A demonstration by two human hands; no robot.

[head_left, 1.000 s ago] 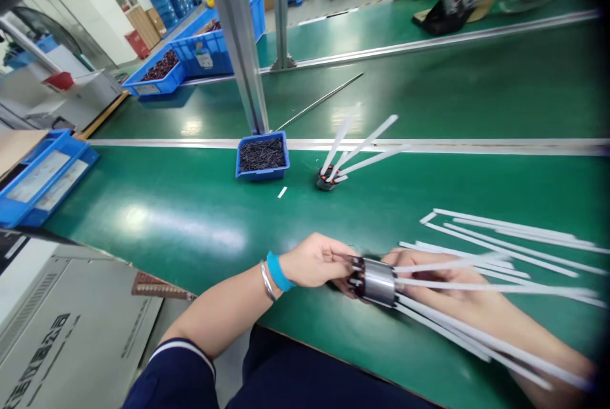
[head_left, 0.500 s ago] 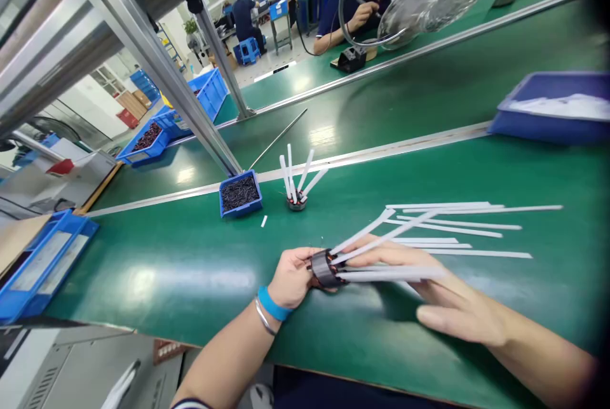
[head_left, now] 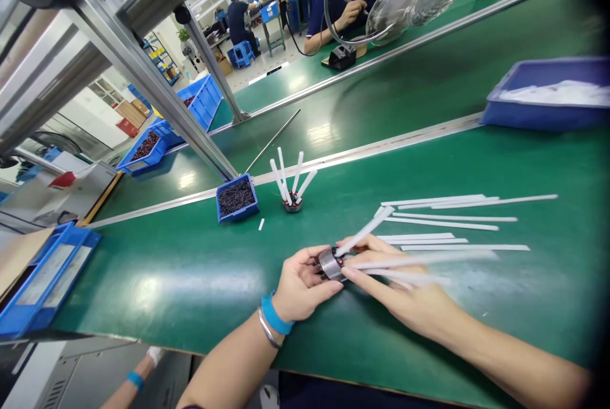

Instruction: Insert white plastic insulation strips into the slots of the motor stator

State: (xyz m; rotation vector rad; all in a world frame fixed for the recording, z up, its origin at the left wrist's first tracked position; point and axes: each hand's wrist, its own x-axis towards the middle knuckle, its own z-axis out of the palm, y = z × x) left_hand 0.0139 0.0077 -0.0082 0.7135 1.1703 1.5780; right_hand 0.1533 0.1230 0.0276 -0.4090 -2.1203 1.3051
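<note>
My left hand (head_left: pixel 302 285) is closed round a small motor stator (head_left: pixel 331 265), a dark grey ring with coppery windings. Several long white strips (head_left: pixel 366 230) stick out of its right end, some smeared by motion. My right hand (head_left: pixel 405 288) is closed at that end, its fingers round a white strip and touching the stator's edge. Beyond my hands, a second stator (head_left: pixel 292 206) stands on the green bench with several white strips upright in it. Loose white strips (head_left: pixel 452 221) lie on the bench to the right.
A blue bin of small black pieces (head_left: pixel 237 198) stands behind, near a short white scrap (head_left: pixel 261 225). A larger blue bin with white material (head_left: pixel 543 113) is at the right. A metal post (head_left: pixel 157 91) rises at left. A co-worker's hand (head_left: pixel 352 13) shows across the bench.
My right hand has moved left to the stator, and its fingers have closed there. My left hand has turned the stator slightly. Another person's arm with a blue wristband now shows at lower left.
</note>
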